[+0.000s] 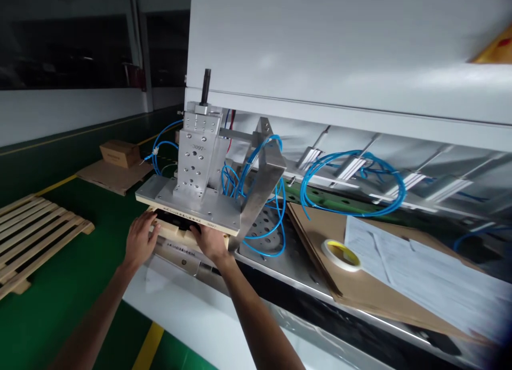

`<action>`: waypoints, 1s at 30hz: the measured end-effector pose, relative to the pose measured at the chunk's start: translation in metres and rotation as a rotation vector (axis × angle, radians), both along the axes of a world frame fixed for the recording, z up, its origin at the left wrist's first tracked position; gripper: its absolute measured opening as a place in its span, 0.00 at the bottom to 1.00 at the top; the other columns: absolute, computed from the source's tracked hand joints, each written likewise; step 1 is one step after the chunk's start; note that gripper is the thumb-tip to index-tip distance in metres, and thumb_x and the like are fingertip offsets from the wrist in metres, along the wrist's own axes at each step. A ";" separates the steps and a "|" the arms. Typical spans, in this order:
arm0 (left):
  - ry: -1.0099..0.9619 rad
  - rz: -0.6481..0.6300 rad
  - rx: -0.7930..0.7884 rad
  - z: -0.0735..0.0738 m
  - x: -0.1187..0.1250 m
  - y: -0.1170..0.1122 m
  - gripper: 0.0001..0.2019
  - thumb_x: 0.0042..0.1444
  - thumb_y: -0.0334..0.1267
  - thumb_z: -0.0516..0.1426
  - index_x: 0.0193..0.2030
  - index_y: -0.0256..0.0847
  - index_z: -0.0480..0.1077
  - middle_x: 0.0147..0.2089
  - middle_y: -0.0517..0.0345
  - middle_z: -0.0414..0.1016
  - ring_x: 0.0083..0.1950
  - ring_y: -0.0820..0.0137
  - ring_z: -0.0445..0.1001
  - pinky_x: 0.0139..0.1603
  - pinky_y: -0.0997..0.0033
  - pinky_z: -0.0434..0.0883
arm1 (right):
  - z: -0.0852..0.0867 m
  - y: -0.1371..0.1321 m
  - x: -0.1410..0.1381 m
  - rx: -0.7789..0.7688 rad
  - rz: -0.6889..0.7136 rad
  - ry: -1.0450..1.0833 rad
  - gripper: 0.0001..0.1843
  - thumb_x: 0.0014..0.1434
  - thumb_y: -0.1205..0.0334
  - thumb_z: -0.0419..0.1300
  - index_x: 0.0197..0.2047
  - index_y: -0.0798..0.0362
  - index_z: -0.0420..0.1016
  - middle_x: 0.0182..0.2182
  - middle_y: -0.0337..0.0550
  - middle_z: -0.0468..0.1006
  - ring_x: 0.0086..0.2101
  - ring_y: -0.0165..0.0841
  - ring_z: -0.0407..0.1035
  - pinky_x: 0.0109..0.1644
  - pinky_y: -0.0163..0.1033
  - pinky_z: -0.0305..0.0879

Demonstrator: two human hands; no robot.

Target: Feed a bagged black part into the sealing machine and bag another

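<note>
Cream block (170,232) w/ hands (138,240) (211,243) at ends, L half-curled, R partly hidden

1. Block (171,231) in my grip: plastic-looking, smooth, matt.
2. Upright plate (186,167) before me: metal, satin, smooth.
3. Tubing coil (348,214): plastic, glossy.
4. Bench (306,270): metal, shiny along its front edge.
5. Cardboard (380,291): matt, smooth; paper sheets (424,279) toward its right edge, matt.
6. Cabinet (320,50): smooth, glossy paint.

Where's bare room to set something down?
Bare cardboard in front of the tape roll and papers; green floor between pallet and machine. Crowded: below the metal plate, at the left hand and right hand, and along the blue hoses.
</note>
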State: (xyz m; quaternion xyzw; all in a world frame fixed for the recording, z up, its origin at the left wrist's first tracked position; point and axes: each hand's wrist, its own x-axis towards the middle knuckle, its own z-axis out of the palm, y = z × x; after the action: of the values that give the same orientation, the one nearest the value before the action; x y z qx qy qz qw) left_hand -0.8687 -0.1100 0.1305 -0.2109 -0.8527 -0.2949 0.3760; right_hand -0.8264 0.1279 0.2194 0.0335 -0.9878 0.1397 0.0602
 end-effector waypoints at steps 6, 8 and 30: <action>-0.015 0.042 -0.092 0.000 -0.004 -0.008 0.19 0.76 0.45 0.49 0.63 0.39 0.71 0.62 0.40 0.78 0.66 0.46 0.74 0.66 0.43 0.67 | -0.013 0.007 0.038 0.083 -0.122 0.114 0.24 0.74 0.53 0.55 0.67 0.54 0.73 0.64 0.60 0.75 0.63 0.52 0.68 0.68 0.54 0.63; -0.026 0.052 -0.146 0.001 -0.006 -0.010 0.19 0.76 0.45 0.47 0.60 0.39 0.73 0.62 0.41 0.78 0.67 0.45 0.73 0.67 0.40 0.66 | -0.023 0.011 0.050 0.140 -0.168 0.202 0.27 0.75 0.51 0.54 0.68 0.58 0.71 0.64 0.63 0.74 0.63 0.52 0.67 0.66 0.54 0.64; -0.104 -0.117 0.056 -0.099 0.243 0.057 0.14 0.71 0.36 0.57 0.60 0.37 0.71 0.51 0.42 0.78 0.53 0.56 0.77 0.54 0.58 0.73 | -0.082 0.001 0.280 -0.262 0.244 0.397 0.14 0.71 0.68 0.55 0.57 0.52 0.73 0.35 0.42 0.81 0.31 0.35 0.71 0.36 0.42 0.67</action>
State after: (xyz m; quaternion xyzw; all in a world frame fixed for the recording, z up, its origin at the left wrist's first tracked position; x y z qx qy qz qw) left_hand -0.6253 -0.0529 0.0313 -0.2343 -0.8487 -0.3506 0.3192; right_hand -0.5463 0.1289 0.1379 0.1712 -0.9188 0.2633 0.2392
